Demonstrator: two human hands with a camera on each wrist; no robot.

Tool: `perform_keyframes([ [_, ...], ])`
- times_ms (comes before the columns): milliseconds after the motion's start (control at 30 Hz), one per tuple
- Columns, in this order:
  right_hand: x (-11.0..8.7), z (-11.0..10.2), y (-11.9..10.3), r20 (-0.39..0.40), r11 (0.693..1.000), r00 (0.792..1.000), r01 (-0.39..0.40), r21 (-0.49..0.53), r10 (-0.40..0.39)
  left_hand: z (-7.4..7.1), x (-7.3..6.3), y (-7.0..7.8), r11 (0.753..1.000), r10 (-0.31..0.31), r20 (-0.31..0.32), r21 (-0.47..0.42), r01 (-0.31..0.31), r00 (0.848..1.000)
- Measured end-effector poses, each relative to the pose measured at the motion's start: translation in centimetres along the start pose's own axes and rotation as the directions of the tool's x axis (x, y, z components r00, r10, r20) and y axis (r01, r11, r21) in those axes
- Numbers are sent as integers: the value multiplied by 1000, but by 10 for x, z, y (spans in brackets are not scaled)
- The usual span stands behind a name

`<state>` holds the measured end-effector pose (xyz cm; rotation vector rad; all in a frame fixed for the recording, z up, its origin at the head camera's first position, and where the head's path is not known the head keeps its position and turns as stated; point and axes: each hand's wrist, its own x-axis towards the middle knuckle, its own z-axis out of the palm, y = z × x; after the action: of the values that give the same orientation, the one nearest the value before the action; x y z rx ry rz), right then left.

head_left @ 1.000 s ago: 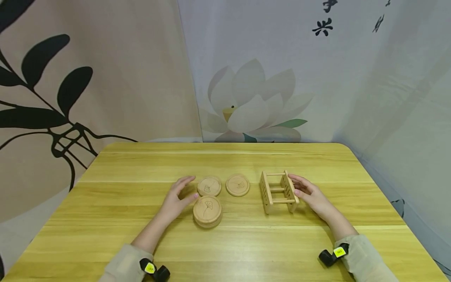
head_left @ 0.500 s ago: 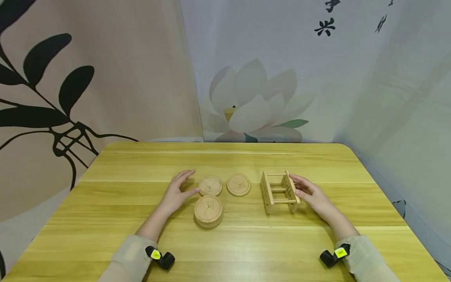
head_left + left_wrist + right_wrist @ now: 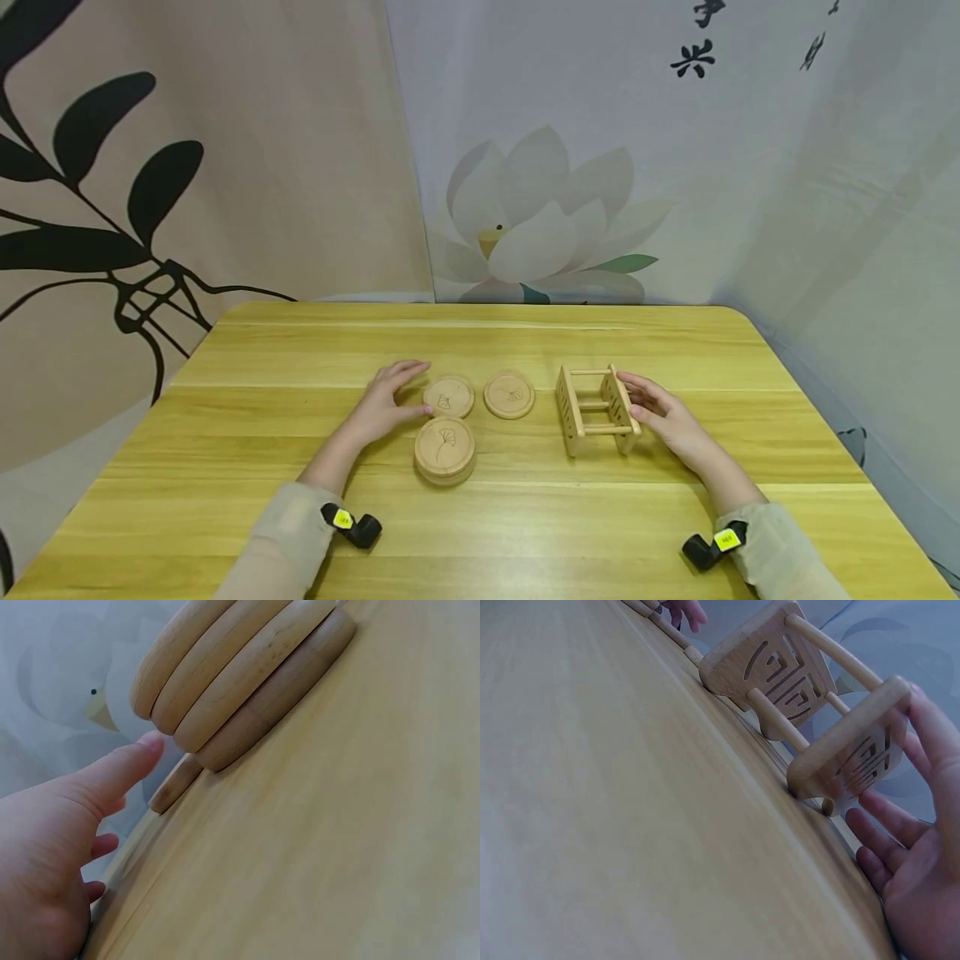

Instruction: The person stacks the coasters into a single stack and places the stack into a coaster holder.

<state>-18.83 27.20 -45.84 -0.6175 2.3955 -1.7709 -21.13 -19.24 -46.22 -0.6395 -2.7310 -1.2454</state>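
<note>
Round wooden coasters with an engraved ginkgo leaf lie mid-table: a stack point(image 3: 445, 447) in front, one single coaster point(image 3: 448, 397) behind it, another coaster point(image 3: 509, 395) to the right. My left hand point(image 3: 384, 407) reaches around the left side of the single coaster behind the stack, thumb at its near edge, fingers extended. In the left wrist view, several discs of the stack point(image 3: 247, 675) rise beyond the thumb. A small wooden coaster rack point(image 3: 596, 410) with cut-out side panels stands farther right. My right hand point(image 3: 667, 417) rests against its right panel, thumb and fingers touching it, fingers relaxed.
The yellowish wooden table point(image 3: 525, 533) carries everything, its far edge meeting a printed curtain point(image 3: 300, 167). A black wrist camera point(image 3: 352, 527) is strapped on the left sleeve, another wrist camera point(image 3: 712, 546) on the right.
My left hand has drawn away from the stack and shifted right and farther back, to the single coaster behind it. The right hand and the rack stay put.
</note>
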Motion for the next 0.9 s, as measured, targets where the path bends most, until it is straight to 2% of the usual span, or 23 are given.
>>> perform_keyframes([
  [267, 0, 0, 1, 7, 1000, 1000, 9, 10, -9, -1, 5, -3, 996, 69, 51, 55, -72, 996],
  [633, 0, -1, 2, 9, 999, 999, 33, 8, -33, 0, 10, -3, 988, 67, 140, 125, -85, 988],
  [900, 1, 0, 2, 6, 999, 999, 39, 14, -39, 0, 12, -3, 982, 101, 177, 143, -127, 979],
])
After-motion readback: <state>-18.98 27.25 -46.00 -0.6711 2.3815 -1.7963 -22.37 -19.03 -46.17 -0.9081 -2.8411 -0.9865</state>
